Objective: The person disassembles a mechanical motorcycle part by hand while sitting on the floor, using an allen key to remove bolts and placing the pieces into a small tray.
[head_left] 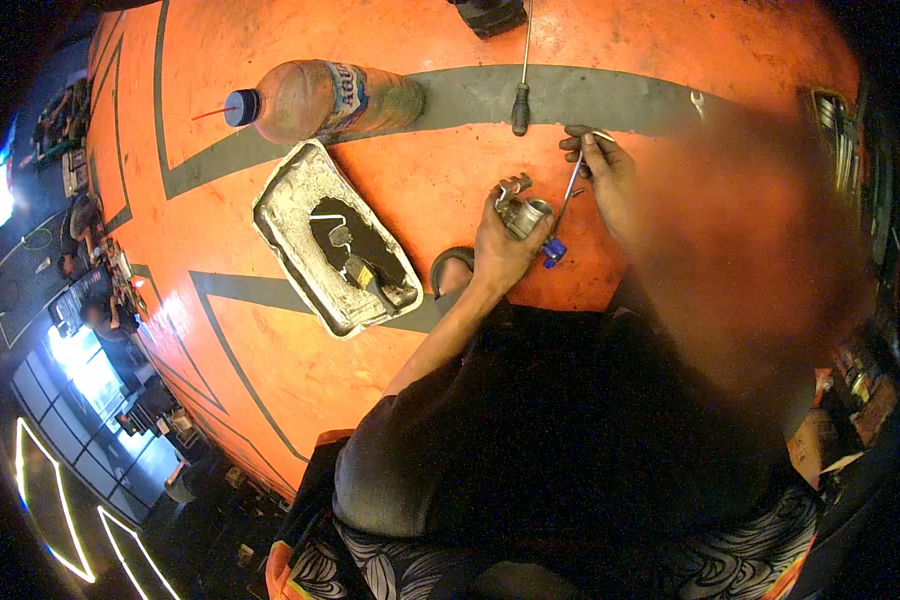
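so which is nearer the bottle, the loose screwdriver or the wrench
The dark-handled screwdriver; the wrench lies beyond it, farther right of the bottle.

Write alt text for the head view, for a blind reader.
The left hand holds a silvery metal part with a round opening, while the right hand holds a thin metal rod close to it. On the orange floor lie a stained pale tray, a blue-capped plastic bottle and a black-handled screwdriver.

bottle (315, 100) beyond tray (282, 243) (brush (363, 275) inside) | screwdriver (521, 110) right of bottle | metal part (526, 217) in left grip (503, 247)
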{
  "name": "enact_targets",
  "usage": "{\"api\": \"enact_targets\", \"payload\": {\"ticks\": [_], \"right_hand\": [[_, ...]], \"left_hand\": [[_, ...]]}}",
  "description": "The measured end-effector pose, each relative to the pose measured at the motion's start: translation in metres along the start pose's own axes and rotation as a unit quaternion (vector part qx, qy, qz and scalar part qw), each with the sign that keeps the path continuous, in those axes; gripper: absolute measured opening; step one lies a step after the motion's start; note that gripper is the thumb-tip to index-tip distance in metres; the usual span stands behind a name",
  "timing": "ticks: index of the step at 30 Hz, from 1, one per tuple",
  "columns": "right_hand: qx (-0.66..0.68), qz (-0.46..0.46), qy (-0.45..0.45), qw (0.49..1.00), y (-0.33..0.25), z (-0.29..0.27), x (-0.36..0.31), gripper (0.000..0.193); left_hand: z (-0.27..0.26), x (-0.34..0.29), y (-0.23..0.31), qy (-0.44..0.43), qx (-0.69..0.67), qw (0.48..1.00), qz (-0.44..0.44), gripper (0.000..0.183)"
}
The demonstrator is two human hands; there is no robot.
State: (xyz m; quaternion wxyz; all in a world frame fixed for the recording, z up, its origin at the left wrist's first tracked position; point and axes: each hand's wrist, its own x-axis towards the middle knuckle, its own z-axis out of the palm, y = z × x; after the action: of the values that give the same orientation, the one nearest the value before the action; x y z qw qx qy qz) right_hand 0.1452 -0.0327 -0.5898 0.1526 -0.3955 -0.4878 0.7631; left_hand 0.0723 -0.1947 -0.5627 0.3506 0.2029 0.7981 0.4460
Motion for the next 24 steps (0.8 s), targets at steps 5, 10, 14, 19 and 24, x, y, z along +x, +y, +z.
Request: {"api": "enact_targets", "payload": {"ticks": [5,10,14,19,24], "right_hand": [[0.094,0.016,0.034,0.995,0.01,0.004,0.001,0.037],[0.3,0.16,-0.073,0.938,0.048,-0.032,0.024,0.04],[0.19,0.037,0.04,0.98,0.025,-0.009,0.012,0.033],[-0.017,-0.047,0.026,0.998,0.011,0.012,-0.001,0.02],[-0.121,0.01,0.03,0.992,0.009,0.003,-0.004,0.017]], "left_hand": [[-0.001,0.005,-0.035,0.062,0.14,0.988,0.023,0.062],[-0.007,0.004,-0.036,0.038,0.036,0.998,-0.026,0.084],[0.002,0.006,-0.03,0.026,-0.019,0.999,0.003,0.078],[-0.002,0.007,-0.036,0.052,0.026,0.998,-0.007,0.076],[-0.001,0.005,-0.039,0.049,-0.036,0.998,-0.008,0.076]]}}
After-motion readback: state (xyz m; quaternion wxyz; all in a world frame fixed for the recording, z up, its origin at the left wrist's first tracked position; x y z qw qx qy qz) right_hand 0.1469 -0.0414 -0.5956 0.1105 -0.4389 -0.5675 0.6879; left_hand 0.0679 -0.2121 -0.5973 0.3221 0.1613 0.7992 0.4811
